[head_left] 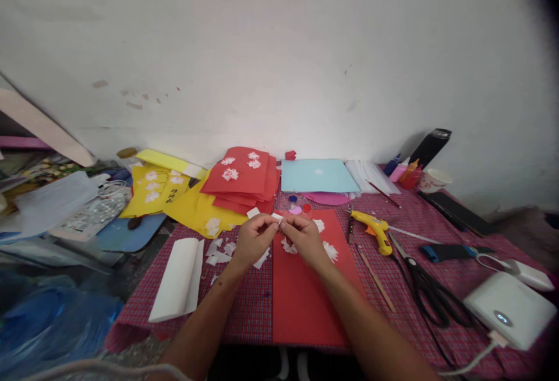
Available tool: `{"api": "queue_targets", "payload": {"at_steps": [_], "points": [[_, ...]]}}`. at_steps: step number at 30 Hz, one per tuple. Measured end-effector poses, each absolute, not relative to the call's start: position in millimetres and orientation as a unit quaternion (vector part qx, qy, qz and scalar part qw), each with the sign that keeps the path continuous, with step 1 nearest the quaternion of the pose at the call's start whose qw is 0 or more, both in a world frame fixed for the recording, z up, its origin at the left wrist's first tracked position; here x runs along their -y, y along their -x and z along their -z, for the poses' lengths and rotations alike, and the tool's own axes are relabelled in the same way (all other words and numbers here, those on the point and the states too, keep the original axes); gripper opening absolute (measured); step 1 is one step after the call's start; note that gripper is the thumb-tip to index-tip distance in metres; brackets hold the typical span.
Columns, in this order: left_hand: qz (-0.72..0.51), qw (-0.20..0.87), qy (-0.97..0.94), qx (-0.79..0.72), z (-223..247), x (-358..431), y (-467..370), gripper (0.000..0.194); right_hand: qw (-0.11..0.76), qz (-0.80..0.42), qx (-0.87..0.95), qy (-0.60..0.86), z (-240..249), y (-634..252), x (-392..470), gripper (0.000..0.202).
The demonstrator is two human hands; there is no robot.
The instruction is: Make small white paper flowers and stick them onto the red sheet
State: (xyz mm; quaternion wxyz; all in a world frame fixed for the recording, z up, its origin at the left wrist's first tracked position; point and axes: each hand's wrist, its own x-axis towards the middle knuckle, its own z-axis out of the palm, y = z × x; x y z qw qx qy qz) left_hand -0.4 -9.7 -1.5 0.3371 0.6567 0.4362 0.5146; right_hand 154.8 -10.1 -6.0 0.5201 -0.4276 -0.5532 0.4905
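My left hand and my right hand meet at the fingertips, pinching a small piece of white paper between them. Below them lies a red sheet with several white paper flowers on its upper part, some partly hidden by my right hand. Left of my left hand, torn white paper scraps are scattered on the checked cloth. Just beyond my hands sit small red, pink and blue paint lids or dabs, too small to make out well.
A folded white paper lies at left, with red sheets and yellow sheets behind. To the right are a yellow glue gun, black scissors, a wooden stick and a white power bank. A black flask leans by the wall.
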Motion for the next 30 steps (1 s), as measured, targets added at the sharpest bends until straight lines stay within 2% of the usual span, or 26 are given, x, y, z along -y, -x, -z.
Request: {"api": "queue_targets", "payload": {"at_steps": [6, 15, 25, 30], "points": [[-0.518, 0.325, -0.661, -0.435, -2.2, 11.0, -0.4, 0.011, 0.521, -0.507, 0.547, 0.415, 3.7, -155.2, 10.5, 0.021], [-0.511, 0.292, -0.683, -0.432, -0.9, 10.7, -1.6, 0.011, 0.518, -0.496, 0.550, 0.428, 1.8, -155.2, 11.4, 0.028], [-0.512, 0.316, -0.674, -0.429, 2.7, 10.2, -0.8, 0.012, 0.514, -0.496, 0.550, 0.433, -3.9, -154.4, 12.8, 0.026], [-0.508, 0.268, -0.700, -0.425, -1.0, 11.4, -1.7, 0.012, 0.513, -0.511, 0.547, 0.421, -1.1, -156.0, 11.7, 0.030]]}}
